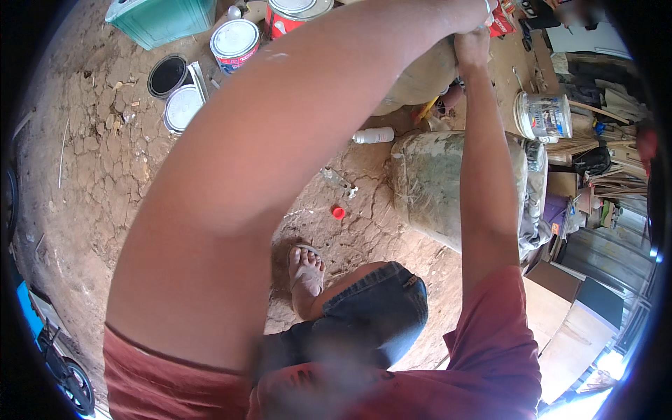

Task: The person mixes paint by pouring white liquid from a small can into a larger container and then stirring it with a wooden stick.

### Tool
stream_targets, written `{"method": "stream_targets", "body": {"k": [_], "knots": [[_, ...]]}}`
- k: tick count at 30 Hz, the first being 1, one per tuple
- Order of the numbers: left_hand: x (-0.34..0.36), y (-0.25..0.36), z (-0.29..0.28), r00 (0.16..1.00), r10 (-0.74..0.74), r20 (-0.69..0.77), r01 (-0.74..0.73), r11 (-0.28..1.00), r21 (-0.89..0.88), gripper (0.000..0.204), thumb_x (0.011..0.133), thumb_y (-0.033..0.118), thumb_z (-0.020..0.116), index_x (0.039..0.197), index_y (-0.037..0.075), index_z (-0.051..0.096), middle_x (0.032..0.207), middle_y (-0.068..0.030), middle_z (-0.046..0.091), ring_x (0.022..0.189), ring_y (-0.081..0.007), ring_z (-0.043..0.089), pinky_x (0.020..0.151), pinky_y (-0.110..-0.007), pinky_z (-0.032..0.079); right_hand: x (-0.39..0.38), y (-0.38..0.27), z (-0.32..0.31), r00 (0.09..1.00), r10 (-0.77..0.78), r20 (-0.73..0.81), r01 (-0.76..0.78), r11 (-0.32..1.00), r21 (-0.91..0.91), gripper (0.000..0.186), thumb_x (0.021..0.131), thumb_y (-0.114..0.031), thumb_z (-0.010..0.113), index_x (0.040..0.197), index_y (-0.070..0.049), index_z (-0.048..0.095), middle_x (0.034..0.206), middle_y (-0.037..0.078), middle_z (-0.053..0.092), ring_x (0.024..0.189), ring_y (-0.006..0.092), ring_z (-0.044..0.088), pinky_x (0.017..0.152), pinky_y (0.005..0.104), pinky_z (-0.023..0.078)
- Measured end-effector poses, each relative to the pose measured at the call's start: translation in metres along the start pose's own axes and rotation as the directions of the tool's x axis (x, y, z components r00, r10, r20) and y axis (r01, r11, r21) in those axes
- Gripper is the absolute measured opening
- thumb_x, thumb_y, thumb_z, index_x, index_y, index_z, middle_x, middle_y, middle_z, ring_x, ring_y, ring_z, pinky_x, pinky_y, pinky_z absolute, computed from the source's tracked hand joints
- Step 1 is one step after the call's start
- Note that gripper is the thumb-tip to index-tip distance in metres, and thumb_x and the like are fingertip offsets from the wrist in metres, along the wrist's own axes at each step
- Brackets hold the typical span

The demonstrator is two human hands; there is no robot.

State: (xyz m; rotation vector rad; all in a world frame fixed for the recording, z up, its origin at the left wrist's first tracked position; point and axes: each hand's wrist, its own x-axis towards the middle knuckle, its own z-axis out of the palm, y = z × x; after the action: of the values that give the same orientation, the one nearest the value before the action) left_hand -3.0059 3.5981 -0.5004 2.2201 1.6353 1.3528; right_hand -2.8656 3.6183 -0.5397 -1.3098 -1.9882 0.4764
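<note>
Both my arms stretch up to the top right of the view, where my hands meet close together. My left hand (470, 15) is at the upper edge, its fingers mostly hidden. Just below it my right hand (472, 50) is closed, and what it grips cannot be made out. Beside them is a red packet (502, 21); whether either hand touches it is unclear. Under my hands and left arm sits a rounded tan-grey bulk (420, 80). A white bottle (374, 135) lies on the ground nearby.
A large plastic-wrapped bale (428, 183) stands beside my right forearm. Paint cans (234, 39), a black-topped can (167, 76) and a teal bin (164, 21) are at the upper left. A red cap (339, 213) lies on cracked earth. A white bucket (546, 115) stands right.
</note>
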Motion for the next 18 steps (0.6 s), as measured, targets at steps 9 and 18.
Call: {"method": "stream_targets", "body": {"k": [9, 18], "knots": [[-0.211, 0.007, -0.18, 0.885, 0.065, 0.461, -0.006, 0.992, -0.127, 0.046, 0.1, 0.034, 0.063, 0.128, -0.002, 0.06, 0.131, -0.0248, 0.061, 0.118, -0.0403, 0.063, 0.099, -0.047, 0.051, -0.161, -0.091, 0.083, 0.846, -0.291, -0.448, 0.405, 0.895, 0.184, 0.056, 0.096, -0.016, 0.067, 0.139, 0.007, 0.041, 0.135, 0.024, 0.045, 0.122, 0.0389, 0.049, 0.101, 0.0481, 0.043], [-0.399, 0.113, -0.341, 0.509, -0.032, 0.86, 0.398, 0.895, -0.203, 0.046, 0.101, 0.033, 0.056, 0.136, 0.003, 0.055, 0.133, -0.0192, 0.06, 0.121, -0.034, 0.06, 0.106, -0.049, 0.043, -0.227, -0.132, 0.263, 0.583, -0.168, 0.795, -0.032, 0.973, 0.228, 0.061, 0.083, -0.057, 0.076, 0.12, -0.009, 0.07, 0.094, 0.016, 0.073, 0.084, 0.0289, 0.071, 0.074, 0.0426, 0.053]]}}
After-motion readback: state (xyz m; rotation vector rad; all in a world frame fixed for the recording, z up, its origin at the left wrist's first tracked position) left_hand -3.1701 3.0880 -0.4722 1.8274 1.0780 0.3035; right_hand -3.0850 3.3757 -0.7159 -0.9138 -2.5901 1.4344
